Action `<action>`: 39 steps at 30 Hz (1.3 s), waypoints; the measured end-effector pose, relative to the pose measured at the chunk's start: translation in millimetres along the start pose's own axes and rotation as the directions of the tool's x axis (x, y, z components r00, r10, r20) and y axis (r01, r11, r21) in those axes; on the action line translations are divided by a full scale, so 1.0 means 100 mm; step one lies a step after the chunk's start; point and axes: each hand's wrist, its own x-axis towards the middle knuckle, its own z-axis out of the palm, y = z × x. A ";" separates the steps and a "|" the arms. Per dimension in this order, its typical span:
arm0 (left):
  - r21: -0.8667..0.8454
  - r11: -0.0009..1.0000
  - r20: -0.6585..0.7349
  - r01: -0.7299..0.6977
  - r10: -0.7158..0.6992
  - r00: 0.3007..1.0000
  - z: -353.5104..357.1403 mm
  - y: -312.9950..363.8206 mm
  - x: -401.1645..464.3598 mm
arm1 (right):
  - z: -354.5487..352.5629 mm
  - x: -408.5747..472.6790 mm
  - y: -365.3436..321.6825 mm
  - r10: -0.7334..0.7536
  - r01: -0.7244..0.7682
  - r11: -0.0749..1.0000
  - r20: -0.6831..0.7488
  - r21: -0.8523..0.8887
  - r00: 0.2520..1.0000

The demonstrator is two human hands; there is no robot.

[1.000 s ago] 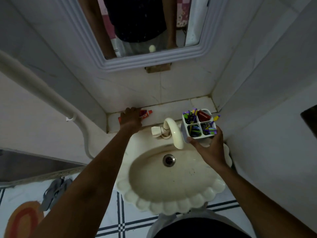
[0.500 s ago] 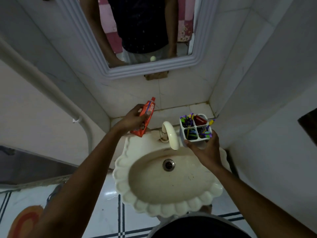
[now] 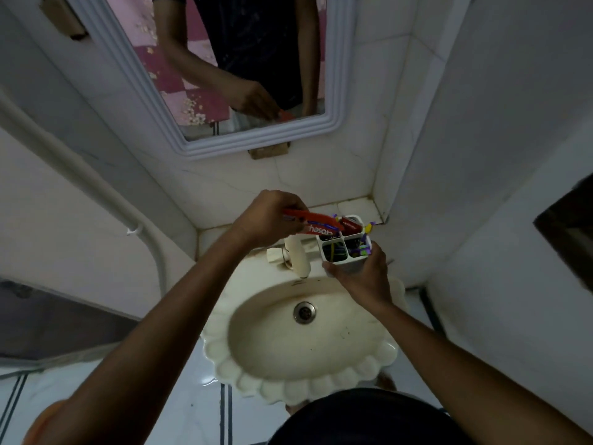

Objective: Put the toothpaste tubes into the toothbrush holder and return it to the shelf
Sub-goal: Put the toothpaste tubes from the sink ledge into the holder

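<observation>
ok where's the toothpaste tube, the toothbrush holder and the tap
toothpaste tube [image 3: 321,229], head view, on its printed side
toothbrush holder [image 3: 340,261], head view, on its near white rim
tap [image 3: 300,260], head view, on its spout

I stand in a small home bathroom: a scalloped cream washbasin [image 3: 301,364] with tap [image 3: 300,258], a white-framed mirror [image 3: 337,91] above, tiled walls around.

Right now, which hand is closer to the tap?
The left hand. It holds the orange toothpaste tube just above and behind the tap. The right hand is a bit farther off, to the tap's right, gripping the toothbrush holder.
</observation>
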 end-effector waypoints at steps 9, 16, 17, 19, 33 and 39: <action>0.276 0.960 0.082 -0.055 0.033 0.996 0.39 0.25 0.17 | -0.06 0.00 -0.03 0.009 -0.009 1.000 0.025 -0.007 1.000; 0.318 0.941 0.183 -0.118 0.062 0.981 0.52 0.35 0.30 | -0.08 0.00 -0.03 0.013 -0.013 1.000 0.032 -0.026 0.999; 0.295 0.949 0.173 -0.114 0.065 0.983 0.54 0.36 0.32 | -0.08 0.00 -0.04 0.018 -0.017 0.999 0.034 -0.029 0.999; 0.275 0.957 0.152 -0.095 0.054 0.987 0.59 0.37 0.36 | -0.08 0.01 -0.04 0.025 -0.024 0.999 0.033 -0.033 0.999; -0.018 0.997 -0.024 0.069 -0.070 0.997 0.74 0.08 0.36 | -0.02 0.03 -0.07 0.030 -0.031 0.998 0.034 0.046 0.999; -0.256 0.950 -0.197 0.180 -0.233 0.952 0.70 -0.24 0.13 | 0.06 0.02 -0.13 -0.030 0.036 0.988 -0.044 0.152 0.999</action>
